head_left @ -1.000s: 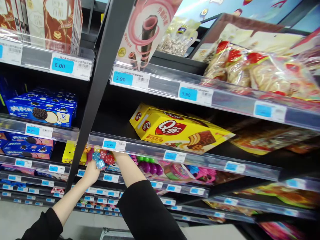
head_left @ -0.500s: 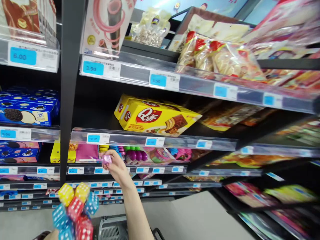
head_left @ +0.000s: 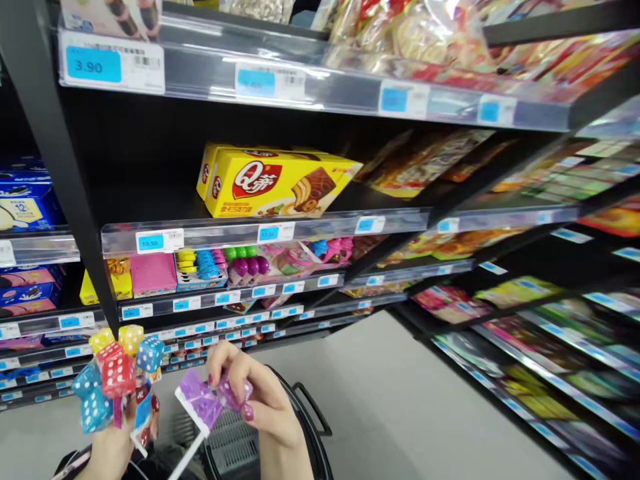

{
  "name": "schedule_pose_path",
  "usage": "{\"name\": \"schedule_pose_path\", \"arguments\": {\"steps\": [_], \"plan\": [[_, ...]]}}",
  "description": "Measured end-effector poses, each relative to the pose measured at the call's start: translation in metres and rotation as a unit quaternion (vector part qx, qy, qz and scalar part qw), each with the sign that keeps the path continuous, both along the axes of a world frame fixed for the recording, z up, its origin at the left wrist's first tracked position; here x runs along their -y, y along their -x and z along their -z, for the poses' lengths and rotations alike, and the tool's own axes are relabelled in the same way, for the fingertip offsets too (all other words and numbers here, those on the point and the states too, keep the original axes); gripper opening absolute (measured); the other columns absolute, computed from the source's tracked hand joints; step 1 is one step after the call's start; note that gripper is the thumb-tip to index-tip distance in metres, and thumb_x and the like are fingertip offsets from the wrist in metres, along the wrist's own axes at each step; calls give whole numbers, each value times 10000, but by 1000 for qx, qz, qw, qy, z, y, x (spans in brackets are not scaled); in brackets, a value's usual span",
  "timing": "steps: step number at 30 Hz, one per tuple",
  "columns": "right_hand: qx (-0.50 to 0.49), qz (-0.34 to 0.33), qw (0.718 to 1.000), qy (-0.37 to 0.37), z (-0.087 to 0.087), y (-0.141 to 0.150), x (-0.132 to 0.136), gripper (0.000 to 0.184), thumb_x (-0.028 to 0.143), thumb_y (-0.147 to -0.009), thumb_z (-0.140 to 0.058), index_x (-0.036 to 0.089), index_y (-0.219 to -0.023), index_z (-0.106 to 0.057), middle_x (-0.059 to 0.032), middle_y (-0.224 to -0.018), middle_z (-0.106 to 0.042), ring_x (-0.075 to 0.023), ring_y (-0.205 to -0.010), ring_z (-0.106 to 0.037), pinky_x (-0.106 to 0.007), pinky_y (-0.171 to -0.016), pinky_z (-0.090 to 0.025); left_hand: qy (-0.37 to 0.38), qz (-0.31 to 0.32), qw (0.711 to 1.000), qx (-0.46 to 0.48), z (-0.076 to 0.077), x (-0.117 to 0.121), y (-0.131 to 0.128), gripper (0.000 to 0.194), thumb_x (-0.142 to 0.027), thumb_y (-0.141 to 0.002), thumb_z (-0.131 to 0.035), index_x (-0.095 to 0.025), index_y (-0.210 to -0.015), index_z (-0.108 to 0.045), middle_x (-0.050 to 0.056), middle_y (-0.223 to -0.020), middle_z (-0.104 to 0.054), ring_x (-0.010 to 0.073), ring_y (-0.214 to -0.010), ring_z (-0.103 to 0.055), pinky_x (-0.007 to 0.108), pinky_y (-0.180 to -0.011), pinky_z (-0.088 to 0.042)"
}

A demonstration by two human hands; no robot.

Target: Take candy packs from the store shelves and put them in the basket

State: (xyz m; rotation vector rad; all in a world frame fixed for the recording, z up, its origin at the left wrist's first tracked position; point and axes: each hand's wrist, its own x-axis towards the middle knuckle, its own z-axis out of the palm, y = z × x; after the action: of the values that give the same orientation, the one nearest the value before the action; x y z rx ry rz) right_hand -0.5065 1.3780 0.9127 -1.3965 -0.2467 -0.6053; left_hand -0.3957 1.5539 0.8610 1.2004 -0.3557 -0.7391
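My left hand (head_left: 111, 448), low at the left, grips a bunch of dice-shaped lollipops (head_left: 119, 370) in red, blue and yellow, their white-dotted heads pointing up. To its right, my right hand (head_left: 275, 403) pinches a purple dice lollipop (head_left: 234, 392) by its wrapped head between thumb and fingers. A purple wrapper flap (head_left: 201, 400) and a white stick (head_left: 189, 456) extend from it toward the lower left. Both hands are above a dark shopping basket (head_left: 227, 440), apart from each other. The left fingers are partly hidden behind the candies.
A yellow cake box (head_left: 280, 180) lies on the middle shelf. Below it, a pink box (head_left: 153, 275) and colourful toy candies (head_left: 250, 267) line a lower shelf. Shelf racks continue along the right, beside grey floor (head_left: 400, 400). A dark upright post (head_left: 65, 153) stands at the left.
My right hand has drawn back from the lower shelf, down toward me, with the purple lollipop. My left hand with its bunch has shifted up and left in view. The camera has tilted downward.
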Motion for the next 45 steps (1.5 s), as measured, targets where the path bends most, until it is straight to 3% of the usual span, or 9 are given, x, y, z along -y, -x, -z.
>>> {"name": "schedule_pose_path", "arguments": {"steps": [5, 11, 16, 20, 26, 31, 35, 41, 45], "plan": [[-32, 5, 999, 16, -4, 30, 3, 155, 345, -780, -583, 211, -726, -526, -44, -817, -513, -177, -745, -454, -296, -654, -346, 24, 87, 994, -56, -11, 18, 27, 399, -538, -691, -641, -205, -477, -586, 6, -445, -496, 149, -450, -453, 294, -480, -385], [-65, 3, 996, 57, -11, 61, 11, 202, 387, -839, -530, 198, -767, -516, -52, -839, -545, -167, -738, -487, -298, -667, -379, 12, 46, 993, -108, -21, 38, 69, 362, -386, -570, -765, -205, -381, -515, -37, -376, -427, 113, -424, -406, 266, -462, -397], [-85, 11, 993, 82, -16, 86, 22, 205, 382, -865, -507, 192, -789, -515, -49, -832, -542, -162, -753, -495, -291, -675, -388, 23, 37, 992, -119, -20, 47, 97, 358, -293, -594, -753, -190, -365, -497, -36, -356, -462, 91, -410, -385, 250, -460, -374], [-97, 10, 991, 94, -16, 104, 30, 235, 412, -870, -491, 193, -789, -508, -40, -809, -541, -157, -731, -487, -281, -650, -384, 13, 51, 991, -121, -21, 56, 117, 400, -344, -606, -741, -198, -347, -474, -28, -342, -442, 108, -401, -405, 276, -466, -379], [-119, 20, 987, 109, -10, 127, 41, 274, 452, -868, -469, 194, -780, -499, -32, -775, -537, -160, -707, -488, -285, -640, -381, -12, 17, 989, -145, -24, 64, 147, 432, -453, -520, -784, -206, -344, -476, -36, -318, -403, 111, -360, -403, 269, -415, -354], [-110, 31, 987, 109, -6, 146, 46, 296, 469, -869, -455, 197, -759, -490, -22, -748, -516, -158, -691, -480, -282, -631, -368, -47, 8, 990, -135, -15, 64, 163, 424, -486, -464, -810, -186, -401, -518, -28, -374, -467, 115, -395, -443, 252, -420, -382], [-114, 44, 989, 86, -4, 160, 48, 280, 452, -859, -476, 197, -745, -487, -23, -745, -522, -159, -684, -476, -284, -624, -354, -77, -49, 983, -158, -14, 66, 172, 408, -432, -373, -858, -151, -492, -587, -36, -433, -508, 91, -421, -441, 228, -436, -400], [-106, 56, 990, 69, -2, 174, 46, 274, 443, -840, -494, 198, -719, -482, -22, -724, -526, -163, -668, -475, -286, -608, -351, -97, 15, 987, -130, -9, 65, 180, 412, -428, -468, -826, -120, -419, -557, 0, -435, -523, 97, -457, -458, 229, -473, -387], [-99, 59, 990, 75, 0, 175, 43, 264, 432, -847, -484, 198, -725, -488, -22, -729, -524, -170, -697, -490, -293, -643, -371, -81, -13, 989, -124, -16, 70, 192, 356, -362, -469, -833, -131, -466, -563, -27, -425, -520, 81, -432, -433, 213, -449, -347]]}}
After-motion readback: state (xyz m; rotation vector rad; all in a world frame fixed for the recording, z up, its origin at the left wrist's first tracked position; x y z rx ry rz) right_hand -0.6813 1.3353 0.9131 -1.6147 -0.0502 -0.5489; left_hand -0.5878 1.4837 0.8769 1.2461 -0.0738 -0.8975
